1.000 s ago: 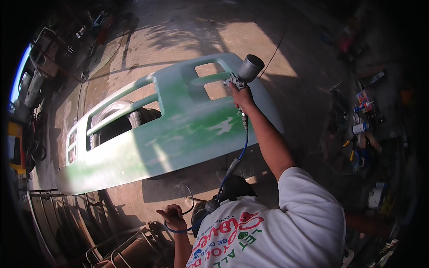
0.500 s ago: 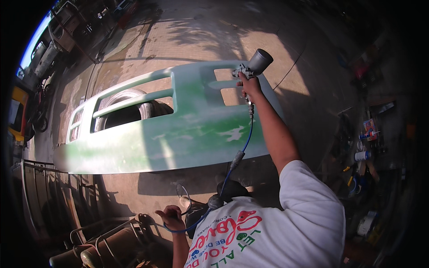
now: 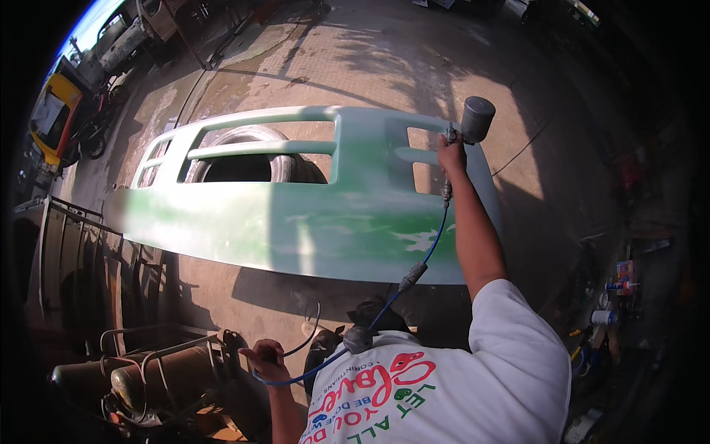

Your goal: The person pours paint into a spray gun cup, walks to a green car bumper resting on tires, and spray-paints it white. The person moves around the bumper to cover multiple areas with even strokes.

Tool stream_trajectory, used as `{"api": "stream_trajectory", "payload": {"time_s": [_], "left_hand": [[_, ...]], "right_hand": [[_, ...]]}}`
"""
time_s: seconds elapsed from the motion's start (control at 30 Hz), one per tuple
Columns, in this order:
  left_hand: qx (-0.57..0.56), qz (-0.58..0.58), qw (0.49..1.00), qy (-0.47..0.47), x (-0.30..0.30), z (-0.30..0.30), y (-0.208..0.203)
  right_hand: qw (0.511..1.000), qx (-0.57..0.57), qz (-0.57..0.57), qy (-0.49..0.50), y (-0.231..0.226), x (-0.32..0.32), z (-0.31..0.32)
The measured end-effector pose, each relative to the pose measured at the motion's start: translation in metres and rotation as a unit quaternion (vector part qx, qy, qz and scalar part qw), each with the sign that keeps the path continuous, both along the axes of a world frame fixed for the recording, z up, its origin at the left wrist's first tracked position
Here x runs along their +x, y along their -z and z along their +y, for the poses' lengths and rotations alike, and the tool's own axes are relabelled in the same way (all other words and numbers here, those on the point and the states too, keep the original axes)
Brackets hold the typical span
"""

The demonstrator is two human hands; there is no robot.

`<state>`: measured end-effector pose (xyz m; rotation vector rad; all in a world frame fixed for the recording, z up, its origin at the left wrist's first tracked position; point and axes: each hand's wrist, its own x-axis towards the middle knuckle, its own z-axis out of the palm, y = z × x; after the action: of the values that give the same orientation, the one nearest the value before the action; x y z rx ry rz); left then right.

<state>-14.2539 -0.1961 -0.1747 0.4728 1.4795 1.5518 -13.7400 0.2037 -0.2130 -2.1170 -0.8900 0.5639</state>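
In my right hand (image 3: 452,155) is a spray gun, its dark grey cup (image 3: 479,118) on top and to the right. The fingers wrap round the handle, over the far right corner of a large vehicle bumper (image 3: 310,240). Pale green and white, with darker green patches, the bumper has several rectangular openings. A blue air hose (image 3: 387,312) runs from the gun's base back toward my body, through a grey fitting (image 3: 413,276). At the lower left, my left hand (image 3: 265,358) is closed round a loop of this hose, apart from the bumper.
Behind the bumper's left opening lies a tire (image 3: 279,166). Gas cylinders (image 3: 159,381) in a metal frame lie at lower left, below a metal rack (image 3: 70,229). Tools and a white spool (image 3: 603,317) are on the right. A yellow vehicle (image 3: 55,118) stands far left.
The view has swung, so the bumper and both hands sit differently in it. The spray gun stays near the same right opening, its cup now more upright. Both hands keep their holds.
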Motion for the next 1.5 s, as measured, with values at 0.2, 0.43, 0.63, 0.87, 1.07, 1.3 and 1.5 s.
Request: {"api": "stream_trajectory", "payload": {"time_s": [0.2,0.43,0.63,0.87,1.07,1.3,1.5], "left_hand": [[-0.004,0.032,0.998,-0.055,-0.046,0.005,-0.006],[0.005,0.054,0.995,-0.09,-0.135,0.013,0.016],[0.009,0.001,0.991,-0.136,-0.264,0.05,0.026],[0.014,0.016,0.997,-0.073,-0.417,0.086,0.015],[0.026,0.018,0.991,-0.126,-0.492,0.121,-0.002],[0.072,0.0,0.986,-0.154,-0.549,0.146,-0.012],[0.069,-0.035,0.989,-0.128,-0.649,0.173,0.006]], "right_hand": [[0.992,0.066,0.104,-0.03,-0.03,-0.099,0.02],[0.958,0.084,0.23,-0.15,-0.033,-0.231,0.052],[0.995,0.053,0.089,-0.001,-0.012,-0.33,0.098],[0.991,0.088,-0.051,0.082,0.023,-0.39,0.146],[0.974,0.128,0.183,0.037,0.014,-0.514,0.172],[0.965,0.123,0.225,-0.05,0.01,-0.685,0.217],[0.967,0.093,0.227,-0.065,0.016,-0.792,0.263]]}}
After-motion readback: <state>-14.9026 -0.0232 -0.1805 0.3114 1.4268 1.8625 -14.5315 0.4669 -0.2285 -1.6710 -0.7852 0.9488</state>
